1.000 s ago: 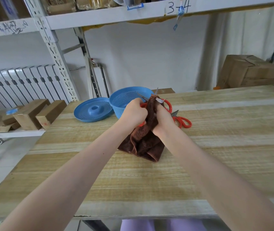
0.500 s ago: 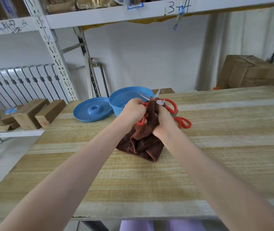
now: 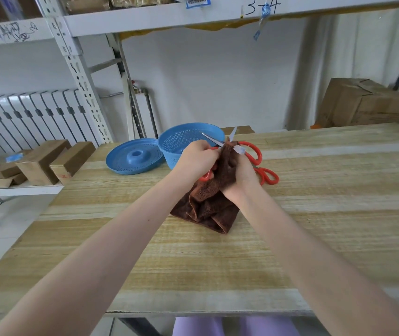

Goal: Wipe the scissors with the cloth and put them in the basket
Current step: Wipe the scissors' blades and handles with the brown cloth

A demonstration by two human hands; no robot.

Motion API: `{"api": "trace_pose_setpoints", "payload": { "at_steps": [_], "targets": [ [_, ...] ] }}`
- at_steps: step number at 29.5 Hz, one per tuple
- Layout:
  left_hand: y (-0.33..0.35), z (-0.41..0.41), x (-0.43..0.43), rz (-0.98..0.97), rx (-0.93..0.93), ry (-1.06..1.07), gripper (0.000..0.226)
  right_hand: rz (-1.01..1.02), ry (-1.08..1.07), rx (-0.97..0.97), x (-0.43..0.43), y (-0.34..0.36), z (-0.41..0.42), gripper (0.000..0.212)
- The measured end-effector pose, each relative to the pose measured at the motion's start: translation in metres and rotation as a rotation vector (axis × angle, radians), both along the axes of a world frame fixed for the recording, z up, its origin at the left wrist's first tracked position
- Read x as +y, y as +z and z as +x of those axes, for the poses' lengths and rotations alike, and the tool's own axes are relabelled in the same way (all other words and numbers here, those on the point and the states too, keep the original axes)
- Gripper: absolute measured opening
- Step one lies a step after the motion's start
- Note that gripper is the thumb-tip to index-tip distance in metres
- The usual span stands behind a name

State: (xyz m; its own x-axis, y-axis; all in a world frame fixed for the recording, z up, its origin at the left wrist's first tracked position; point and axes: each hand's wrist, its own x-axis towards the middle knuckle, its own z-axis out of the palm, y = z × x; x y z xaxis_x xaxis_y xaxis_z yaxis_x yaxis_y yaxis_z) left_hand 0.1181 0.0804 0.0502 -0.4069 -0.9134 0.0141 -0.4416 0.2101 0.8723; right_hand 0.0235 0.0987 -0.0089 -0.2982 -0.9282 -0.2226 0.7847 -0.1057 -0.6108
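Observation:
My left hand (image 3: 197,161) grips a pair of red-handled scissors (image 3: 214,139) just in front of the blue basket (image 3: 181,141). Their two blades are spread and point up and away. My right hand (image 3: 239,174) holds the brown cloth (image 3: 208,204) bunched around the scissors between the blades. The cloth's lower part trails down onto the wooden table (image 3: 314,214). More red scissor handles (image 3: 270,177) lie on the table just behind my right hand.
A blue perforated lid (image 3: 134,157) lies to the left of the basket. Wooden blocks (image 3: 41,161) sit on a low shelf at the left, past the table's edge. A cardboard box (image 3: 360,105) stands at the back right, and metal shelving rises behind.
Both hands keep their hold. My right hand has shifted the cloth slightly along the scissors, and the blades stay spread in about the same place.

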Motion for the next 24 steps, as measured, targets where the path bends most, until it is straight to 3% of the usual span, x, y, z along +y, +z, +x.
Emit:
{"api": "trace_pose_setpoints", "payload": {
  "at_steps": [3,5,7,12,18,21,24],
  "targets": [
    [-0.003,0.000,0.001,-0.120,-0.061,-0.009,0.016,0.026,-0.033,0.043,-0.003,0.003,0.003,0.042],
    [-0.005,0.001,0.002,-0.149,-0.079,-0.012,0.020,0.028,-0.092,0.058,-0.005,0.003,0.003,0.032],
    [-0.006,0.002,0.001,-0.134,-0.076,0.001,0.023,0.019,-0.130,0.083,-0.005,-0.001,0.003,0.018],
    [-0.007,0.001,-0.001,-0.058,-0.062,0.028,0.021,-0.024,-0.120,0.075,0.000,-0.007,0.005,0.013],
    [-0.008,0.000,0.001,-0.254,-0.137,-0.013,0.020,0.051,-0.137,0.041,-0.007,0.005,0.009,0.039],
    [-0.006,0.001,0.000,-0.201,-0.121,-0.004,0.019,0.031,-0.159,0.023,-0.005,0.003,0.008,0.028],
    [-0.005,0.001,-0.001,-0.015,-0.026,0.000,0.018,0.021,-0.121,0.045,-0.001,-0.007,0.005,0.017]
  ]
}}
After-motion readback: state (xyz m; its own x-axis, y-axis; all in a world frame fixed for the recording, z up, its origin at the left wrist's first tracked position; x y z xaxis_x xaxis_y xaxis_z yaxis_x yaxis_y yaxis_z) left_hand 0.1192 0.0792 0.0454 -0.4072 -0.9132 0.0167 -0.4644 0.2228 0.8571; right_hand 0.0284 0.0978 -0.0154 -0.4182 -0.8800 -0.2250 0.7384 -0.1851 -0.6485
